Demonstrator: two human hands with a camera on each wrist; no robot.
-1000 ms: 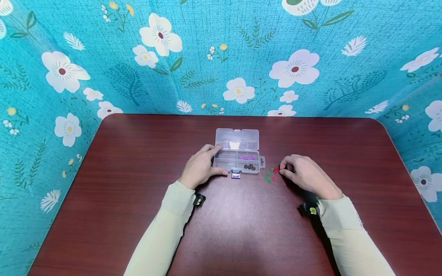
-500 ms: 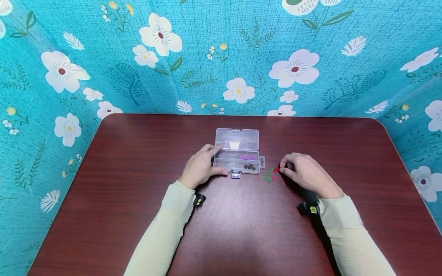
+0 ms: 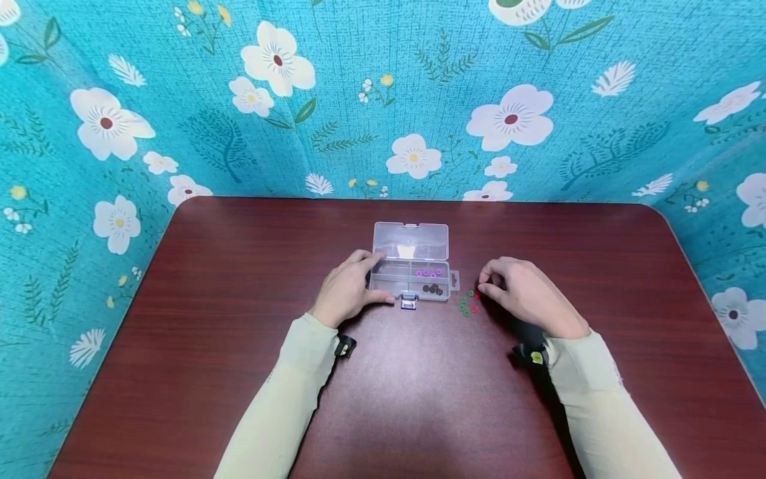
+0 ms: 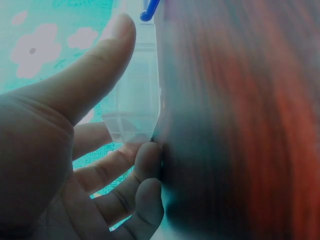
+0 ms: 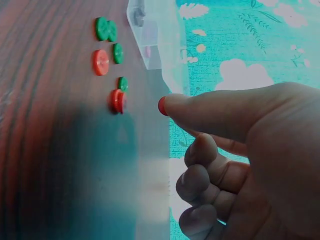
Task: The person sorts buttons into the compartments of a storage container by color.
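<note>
A clear plastic compartment box (image 3: 390, 287) lies with its lid (image 3: 411, 241) tipped back. My left hand (image 3: 342, 291) holds its left end, thumb along the front side and fingers at the other side. Purple buttons (image 3: 426, 273) lie in the back right compartment, black buttons (image 3: 433, 289) in the front right one. My right hand (image 3: 526, 295) pinches a red button (image 5: 162, 105) at the thumb tip, raised off the table. Below it are loose green buttons (image 5: 102, 29) and red buttons (image 5: 100, 62), two of the red ones close together.
A blue latch (image 3: 408, 303) hangs off the box's front, and a hanging tab (image 3: 455, 281) sticks out on its right. The dark red wooden table (image 3: 407, 399) ends at a blue flowered cloth (image 3: 359, 133) behind.
My right hand has risen slightly and shifted a little to the left, carrying the pinched red button. The left hand and the box have stayed in place.
</note>
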